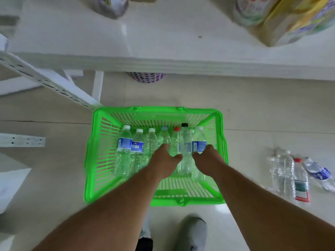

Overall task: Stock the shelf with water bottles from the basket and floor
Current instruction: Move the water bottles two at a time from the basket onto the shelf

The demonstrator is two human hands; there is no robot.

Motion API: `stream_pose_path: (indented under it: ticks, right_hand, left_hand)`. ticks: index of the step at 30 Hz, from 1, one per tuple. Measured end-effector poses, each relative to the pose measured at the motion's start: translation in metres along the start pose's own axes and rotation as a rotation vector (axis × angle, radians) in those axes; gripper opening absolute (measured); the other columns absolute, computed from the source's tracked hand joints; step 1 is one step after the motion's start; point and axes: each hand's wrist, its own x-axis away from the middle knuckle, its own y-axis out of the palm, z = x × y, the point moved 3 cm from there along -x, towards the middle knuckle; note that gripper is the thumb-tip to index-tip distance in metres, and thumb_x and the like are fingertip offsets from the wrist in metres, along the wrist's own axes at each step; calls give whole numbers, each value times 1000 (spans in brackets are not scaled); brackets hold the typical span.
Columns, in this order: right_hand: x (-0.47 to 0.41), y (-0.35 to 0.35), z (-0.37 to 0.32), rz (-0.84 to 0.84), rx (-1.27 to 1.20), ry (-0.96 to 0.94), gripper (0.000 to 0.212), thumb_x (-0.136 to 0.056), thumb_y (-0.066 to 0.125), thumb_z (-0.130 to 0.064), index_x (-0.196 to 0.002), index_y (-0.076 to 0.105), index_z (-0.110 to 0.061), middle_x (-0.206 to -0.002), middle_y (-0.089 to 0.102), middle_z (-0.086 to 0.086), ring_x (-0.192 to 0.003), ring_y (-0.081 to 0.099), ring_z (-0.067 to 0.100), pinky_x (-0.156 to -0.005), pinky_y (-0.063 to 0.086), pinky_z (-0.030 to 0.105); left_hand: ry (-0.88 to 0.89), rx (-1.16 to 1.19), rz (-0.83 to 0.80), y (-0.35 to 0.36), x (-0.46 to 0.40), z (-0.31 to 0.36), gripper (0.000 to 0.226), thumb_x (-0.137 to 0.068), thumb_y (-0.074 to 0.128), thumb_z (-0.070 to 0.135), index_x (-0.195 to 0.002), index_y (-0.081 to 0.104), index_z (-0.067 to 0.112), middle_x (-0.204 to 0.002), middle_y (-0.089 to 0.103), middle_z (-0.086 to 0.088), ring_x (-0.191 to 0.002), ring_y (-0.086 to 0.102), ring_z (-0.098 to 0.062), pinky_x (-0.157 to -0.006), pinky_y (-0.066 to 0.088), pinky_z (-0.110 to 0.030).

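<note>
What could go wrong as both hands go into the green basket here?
The bottles lie packed side by side in the green basket; pulling the black-capped bottle between the left hand and right hand may drag its neighbours askew. The loose bottles on the floor lie to the person's right, near the grey shoe, so a step that way could kick or crush them. The shelf edge overhangs just beyond the basket; a lifted bottle might knock it.

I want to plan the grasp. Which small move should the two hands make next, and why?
Probably close both hands on bottles. The left hand and right hand are already down in the green basket, open, flanking the black-capped bottle; nothing is held yet.
</note>
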Motion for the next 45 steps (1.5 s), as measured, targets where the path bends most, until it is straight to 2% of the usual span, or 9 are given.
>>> stream_pose_path:
  ticks: [7, 10, 17, 20, 22, 27, 30, 36, 45]
  right_hand:
    - [-61, 57, 9, 137, -20, 182, 63, -79, 68, -23, -130, 41, 1, -130, 49, 19, -122, 49, 35, -103, 41, 37]
    - [-65, 69, 10, 199, 151, 166, 71, -82, 65, -31, -136, 37, 4, -133, 45, 20, -125, 42, 35, -106, 34, 37]
    - [-80, 73, 11, 219, -27, 190, 46, -84, 53, -19, -124, 35, -3, -130, 44, 21, -122, 45, 39, -104, 36, 41]
    - [-88, 69, 11, 222, -94, 213, 52, -87, 57, -24, -125, 32, 0, -132, 47, 22, -121, 50, 39, -102, 43, 41]
    - [-90, 68, 15, 256, -77, 199, 58, -88, 61, -33, -126, 33, 1, -131, 49, 21, -119, 52, 38, -99, 44, 40]
    - [-89, 74, 19, 203, -61, 109, 61, -78, 67, -55, -113, 57, -6, -110, 63, 14, -105, 57, 32, -88, 49, 37]
    - [-75, 74, 16, 123, -302, 49, 58, -68, 78, -51, -108, 54, -17, -94, 64, 0, -82, 64, 22, -64, 50, 30]
    - [-18, 42, -3, 20, -402, -243, 47, -74, 80, -43, -110, 56, -24, -90, 68, -9, -72, 64, 4, -47, 43, 10]
    - [174, -102, -61, 101, -531, -491, 31, -82, 76, -42, -104, 70, -21, -88, 75, -13, -83, 69, -1, -77, 53, 20]
  left_hand:
    - [-3, -75, -81, 62, -95, -31, 64, -89, 66, 39, -140, 44, 8, -143, 50, -12, -126, 52, -24, -90, 41, -25]
    - [-6, -42, -80, 73, -114, -37, 53, -80, 73, 42, -115, 61, 3, -112, 65, -21, -96, 65, -25, -60, 40, -30]
    - [7, -56, 35, 78, -126, -42, 52, -75, 76, 32, -108, 57, -3, -105, 64, -18, -93, 63, -23, -44, 32, -27]
    - [42, 40, 76, 80, -126, -42, 37, -71, 78, 31, -85, 56, 4, -74, 61, -4, -60, 58, -9, -37, 31, -20]
    - [83, 125, 34, 81, -126, -41, 31, -71, 80, 34, -78, 64, 9, -66, 65, 1, -53, 58, -6, -44, 43, -20]
    - [24, 191, -129, 59, -124, -61, 58, -68, 86, 36, -119, 65, 17, -111, 71, -1, -101, 68, -17, -90, 55, -41]
    - [-61, 164, -137, 35, -111, -73, 93, -64, 87, 46, -141, 41, 22, -127, 57, -1, -112, 58, -18, -89, 50, -36]
    - [-62, 296, -106, -11, -39, -73, 84, -58, 90, 45, -128, 44, 36, -126, 62, -1, -107, 63, -15, -88, 50, -34]
    - [124, 368, 47, -101, 168, 10, 59, -66, 87, 19, -120, 63, 20, -115, 71, 4, -112, 65, -14, -105, 45, -45]
